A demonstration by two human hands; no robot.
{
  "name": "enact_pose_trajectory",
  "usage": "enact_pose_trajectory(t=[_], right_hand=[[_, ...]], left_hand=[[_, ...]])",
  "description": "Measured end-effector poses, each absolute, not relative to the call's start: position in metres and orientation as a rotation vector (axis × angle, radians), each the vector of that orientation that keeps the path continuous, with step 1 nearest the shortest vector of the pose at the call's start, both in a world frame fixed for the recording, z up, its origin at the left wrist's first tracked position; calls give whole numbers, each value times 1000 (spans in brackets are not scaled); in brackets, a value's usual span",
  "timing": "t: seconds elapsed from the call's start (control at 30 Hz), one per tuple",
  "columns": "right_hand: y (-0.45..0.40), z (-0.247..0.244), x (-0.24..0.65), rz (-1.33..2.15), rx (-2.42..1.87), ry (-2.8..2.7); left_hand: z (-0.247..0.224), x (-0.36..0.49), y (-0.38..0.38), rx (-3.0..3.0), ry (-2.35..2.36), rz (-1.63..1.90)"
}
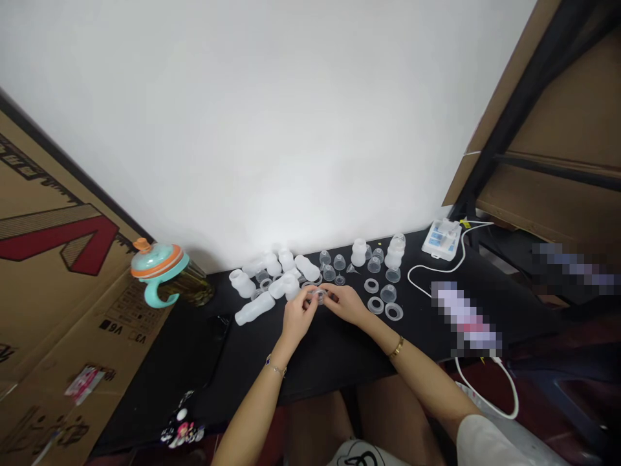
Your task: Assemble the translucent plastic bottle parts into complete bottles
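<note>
A pale shirt (361,454) and legs (320,421) are nearest, below the edge of the black counter (330,366). Over the counter, the left hand (298,310) and right hand (346,303) meet at 1 clear piece (319,296), each grip narrow and holding it (its exact shape is too small to tell). White bottles (255,309) crowd just beside the left hand, some lying. Clear domes (339,262) sit beyond the hands; 3 rings (394,312) lie near the right hand. 2 more white bottles stand toward the wall (310,129). Far left is a pitcher (196,285).
</note>
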State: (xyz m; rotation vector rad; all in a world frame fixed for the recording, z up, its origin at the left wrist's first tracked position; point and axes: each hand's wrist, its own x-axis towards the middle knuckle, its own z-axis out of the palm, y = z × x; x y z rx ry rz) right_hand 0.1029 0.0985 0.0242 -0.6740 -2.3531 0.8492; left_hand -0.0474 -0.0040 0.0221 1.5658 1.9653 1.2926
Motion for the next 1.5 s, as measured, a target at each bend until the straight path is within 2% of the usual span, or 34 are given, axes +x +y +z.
enact_pose_trajectory(t=[1.5], right_hand=[[98,22,102,769,-616,-2398]], left_hand=[[19,-49,-3,1539,1920,1304]])
